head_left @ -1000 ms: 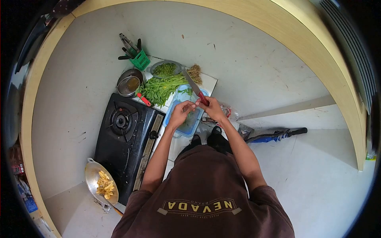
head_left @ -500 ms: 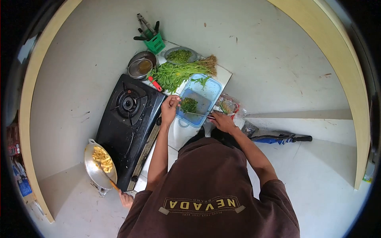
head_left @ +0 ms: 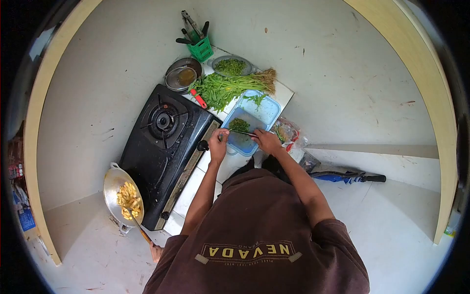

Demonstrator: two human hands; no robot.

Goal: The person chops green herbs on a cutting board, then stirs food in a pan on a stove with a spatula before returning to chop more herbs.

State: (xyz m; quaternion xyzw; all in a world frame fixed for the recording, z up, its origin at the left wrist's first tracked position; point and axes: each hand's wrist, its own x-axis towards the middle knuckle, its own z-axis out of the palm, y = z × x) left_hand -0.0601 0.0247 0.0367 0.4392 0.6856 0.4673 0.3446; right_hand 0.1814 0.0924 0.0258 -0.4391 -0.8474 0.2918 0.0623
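Observation:
My right hand (head_left: 268,142) is closed round the handle of a knife (head_left: 242,133), whose blade points left over a blue plastic tray (head_left: 276,109). At the blade's tip, the fingers of my left hand (head_left: 218,142) are pinched together and appear to grip it. A small heap of finely chopped greens (head_left: 239,124) lies in the tray just beyond the blade. Some loose leaves (head_left: 255,99) rest near the tray's far end. Behind it lies a bunch of leafy greens with roots (head_left: 230,87), next to a red-handled tool (head_left: 199,98).
A black gas stove (head_left: 147,161) stands left. Beside it, another person's hand (head_left: 156,252) holds a spatula (head_left: 142,230) in a pan (head_left: 111,191) of yellow food pieces. Farther back are a grey dish of chopped greens (head_left: 230,66), a strainer (head_left: 178,81) and a green utensil basket (head_left: 201,50).
My left hand has come down from beside the chopped heap to the knife's tip. The knife has been drawn back toward me and off the heap's near edge. The other person's spatula has shifted in the pan.

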